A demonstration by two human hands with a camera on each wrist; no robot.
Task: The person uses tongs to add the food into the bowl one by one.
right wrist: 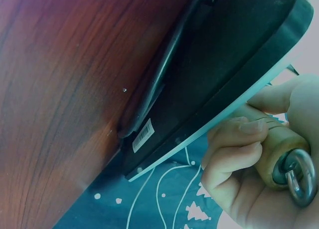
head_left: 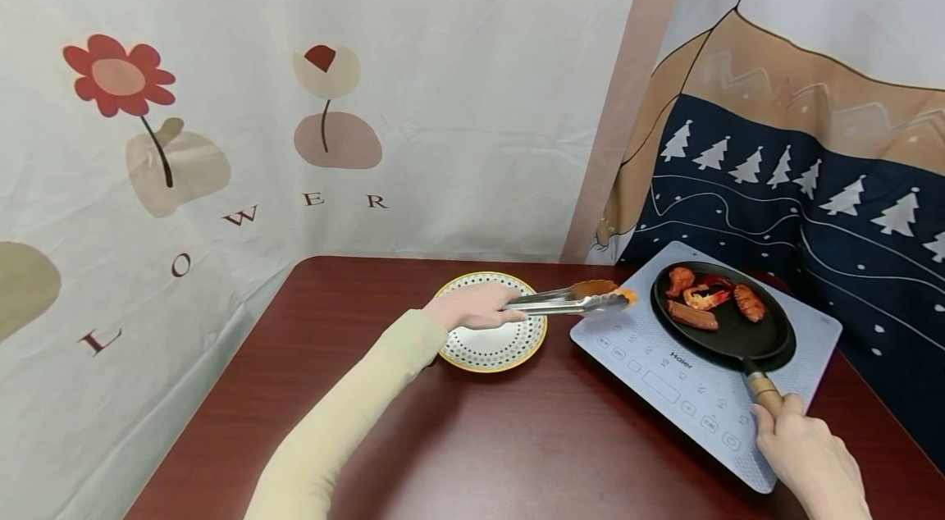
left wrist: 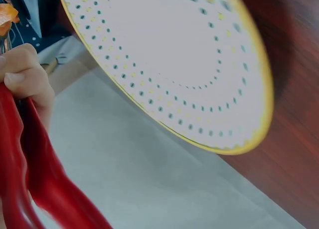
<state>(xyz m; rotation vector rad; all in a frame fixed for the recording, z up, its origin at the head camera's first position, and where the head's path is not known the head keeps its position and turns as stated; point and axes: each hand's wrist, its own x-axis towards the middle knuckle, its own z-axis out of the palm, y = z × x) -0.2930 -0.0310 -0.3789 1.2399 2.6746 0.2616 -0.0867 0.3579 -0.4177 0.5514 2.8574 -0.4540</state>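
My left hand (head_left: 474, 306) holds a pair of metal tongs (head_left: 550, 306) above the white plate (head_left: 493, 354) with its yellow rim and dotted border. Red handles (left wrist: 47, 161) of these tongs show in the left wrist view. At their tips sits a small orange piece of food (left wrist: 7, 15), its kind unclear. My right hand (head_left: 808, 448) grips the wooden handle (head_left: 764, 394) of a black frying pan (head_left: 764, 330). Inside the pan lie a shrimp (head_left: 705, 298), a scored sausage (head_left: 749, 303), a brown strip of food (head_left: 692, 315) and other reddish pieces.
Under the pan is a pale induction cooktop (head_left: 638, 348) with touch controls, set at an angle on the dark red wooden table (head_left: 517, 446). Behind the table hangs a printed curtain (head_left: 472, 93). A metal ring (right wrist: 302, 178) hangs from the pan handle's end.
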